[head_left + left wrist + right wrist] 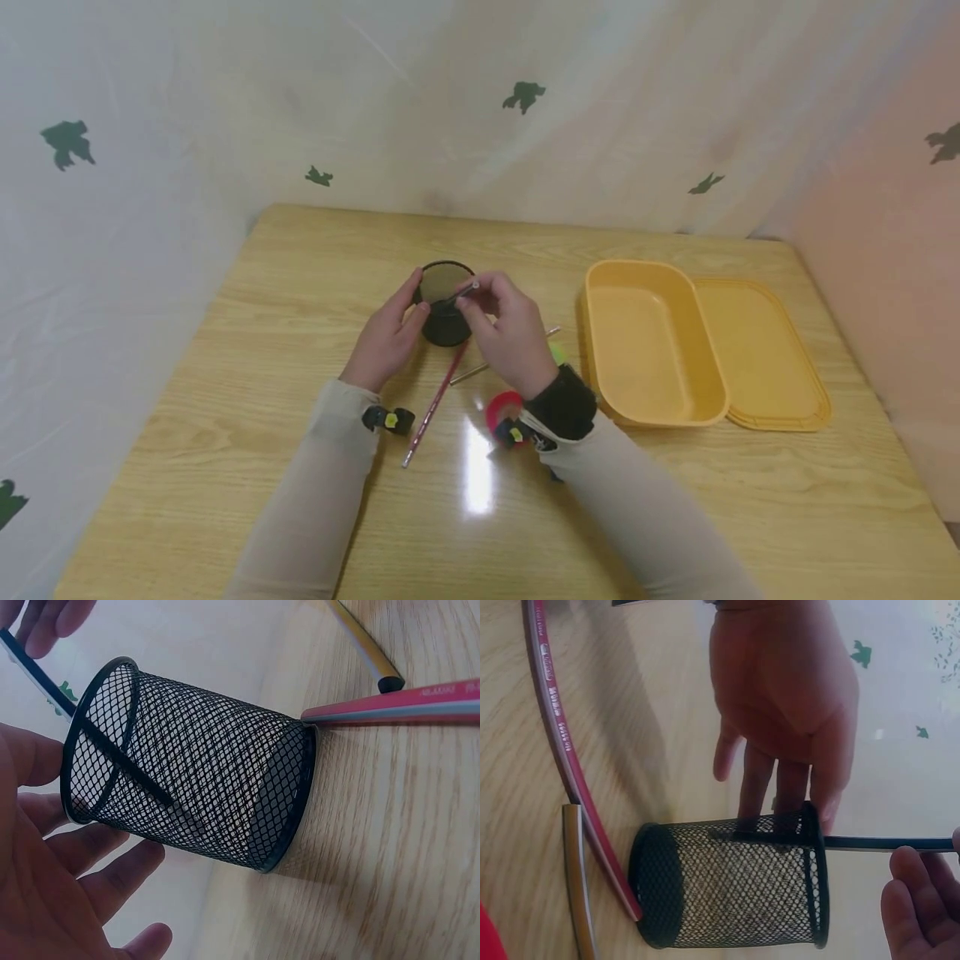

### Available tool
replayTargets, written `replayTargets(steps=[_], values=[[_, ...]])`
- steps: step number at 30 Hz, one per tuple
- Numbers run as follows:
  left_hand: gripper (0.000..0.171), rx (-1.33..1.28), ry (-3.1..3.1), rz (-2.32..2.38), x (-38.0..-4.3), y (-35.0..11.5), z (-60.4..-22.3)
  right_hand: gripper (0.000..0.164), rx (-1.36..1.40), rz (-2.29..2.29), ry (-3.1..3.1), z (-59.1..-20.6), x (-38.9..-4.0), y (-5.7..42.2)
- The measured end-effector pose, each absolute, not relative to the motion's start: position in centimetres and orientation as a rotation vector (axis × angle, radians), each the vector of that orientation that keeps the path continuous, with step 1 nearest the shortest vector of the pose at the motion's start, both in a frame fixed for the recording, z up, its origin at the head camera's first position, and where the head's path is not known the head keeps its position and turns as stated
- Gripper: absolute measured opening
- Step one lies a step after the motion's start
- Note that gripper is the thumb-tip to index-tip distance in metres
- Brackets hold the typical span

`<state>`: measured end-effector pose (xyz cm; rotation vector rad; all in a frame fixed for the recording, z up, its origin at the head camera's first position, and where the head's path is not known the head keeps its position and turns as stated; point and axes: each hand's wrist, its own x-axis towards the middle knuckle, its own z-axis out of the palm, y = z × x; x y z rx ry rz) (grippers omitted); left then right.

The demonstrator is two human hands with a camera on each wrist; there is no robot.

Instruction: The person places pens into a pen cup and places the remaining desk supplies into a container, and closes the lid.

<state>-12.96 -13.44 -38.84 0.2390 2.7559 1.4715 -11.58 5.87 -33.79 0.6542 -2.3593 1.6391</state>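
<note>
A black mesh pencil cup (447,327) stands upright on the wooden table. My left hand (384,340) holds it at the rim, with thumb and fingers on its left side; in the left wrist view the other fingers (120,881) spread along the mesh. My right hand (512,332) pinches a dark pencil (459,295) near its upper end. The pencil slants over the rim, and its lower part shows through the mesh inside the cup (202,769). A red pencil (435,406) and a gold pencil (471,373) lie on the table by the cup's base.
Right of the hands stands a yellow-orange tub (652,354), its flat lid (772,358) beside it. A round red object (498,408) lies under my right wrist, and a yellow-green item (557,353) shows partly behind that hand. A curtain with dark green bird shapes hangs behind the table.
</note>
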Motion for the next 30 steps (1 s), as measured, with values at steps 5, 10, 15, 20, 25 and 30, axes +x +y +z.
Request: replayTargets(steps=[5,10,15,20,25,30], values=[[0.057,0.233,2.767,1.459,-13.0,-13.6,-38.6,0.012,0.637,1.649,-2.360,-34.4,-11.8,5.7],[0.057,0.228,2.765,1.450,-13.2,-13.6,-38.8,0.012,0.591,1.665,-2.384,-34.8,-11.8,5.9],[0.058,0.228,2.738,1.451,-13.0,-13.3,-38.7,0.012,0.505,1.670,-2.427,-35.3,-11.7,6.3],[0.058,0.231,2.745,1.452,-12.9,-13.0,-38.4,0.013,0.471,1.675,-2.455,-35.3,-11.7,6.5],[0.058,0.231,2.761,1.431,-12.9,-13.1,-38.3,0.014,0.444,1.651,-2.505,-35.4,-11.6,6.6],[0.058,0.220,2.753,1.431,-13.0,-13.3,-38.2,0.015,0.449,1.630,-2.537,-35.7,-11.5,6.9]])
